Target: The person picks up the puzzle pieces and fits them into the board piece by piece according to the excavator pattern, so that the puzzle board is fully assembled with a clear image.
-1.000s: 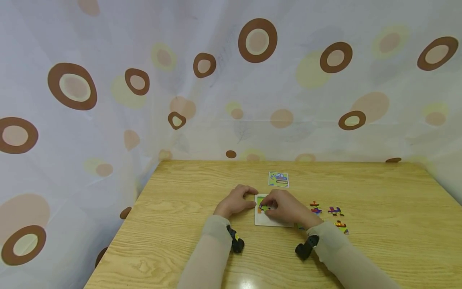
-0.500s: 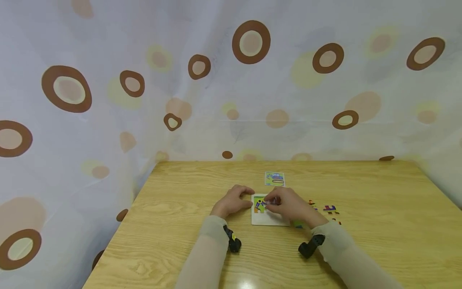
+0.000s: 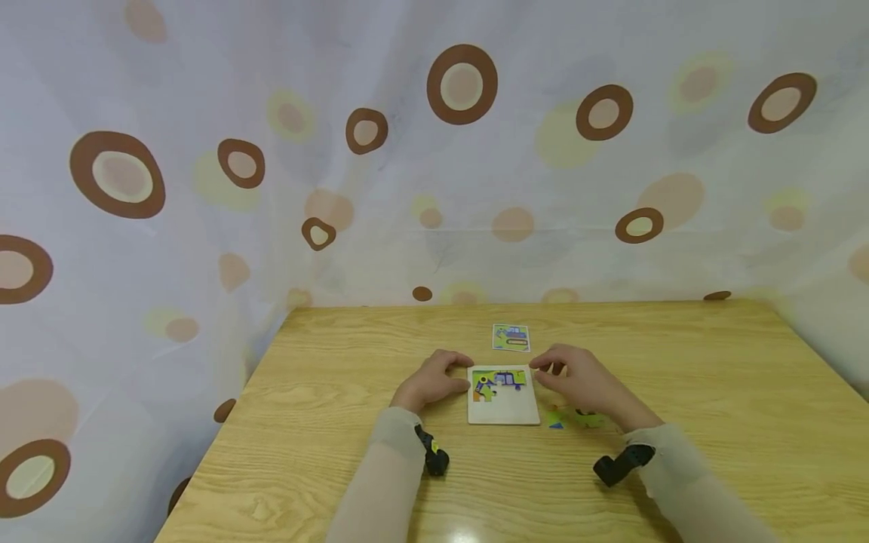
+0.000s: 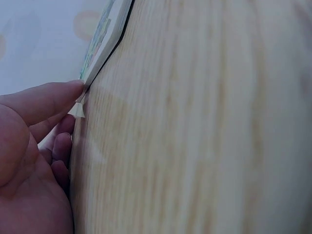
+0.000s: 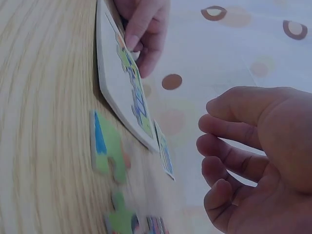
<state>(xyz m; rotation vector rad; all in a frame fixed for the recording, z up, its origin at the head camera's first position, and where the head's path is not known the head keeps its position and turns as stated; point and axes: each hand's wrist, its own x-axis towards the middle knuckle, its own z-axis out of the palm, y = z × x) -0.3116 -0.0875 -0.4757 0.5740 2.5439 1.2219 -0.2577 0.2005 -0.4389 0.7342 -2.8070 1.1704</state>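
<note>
A white square puzzle tray (image 3: 505, 409) lies on the table, with a few joined puzzle pieces (image 3: 505, 379) along its upper part, blue, green and orange. My left hand (image 3: 434, 379) rests at the tray's left edge, its thumb tip touching the rim in the left wrist view. By the upper right corner, my right hand (image 3: 580, 377) is raised with loosely bent fingers and nothing between them. Loose puzzle pieces lie right of the tray, among them a green and blue piece (image 5: 106, 144). Others are partly hidden under the right hand and forearm.
A small picture card (image 3: 511, 338) of a blue digger lies behind the tray. The wooden table (image 3: 353, 339) meets a patterned curtain (image 3: 380, 188) at the back and sides. Each wrist carries a black camera (image 3: 618, 464).
My right hand has let go of a puzzle piece in the tray's upper right and drawn back to the right, uncovering the joined pieces. The left hand stays at the tray's edge.
</note>
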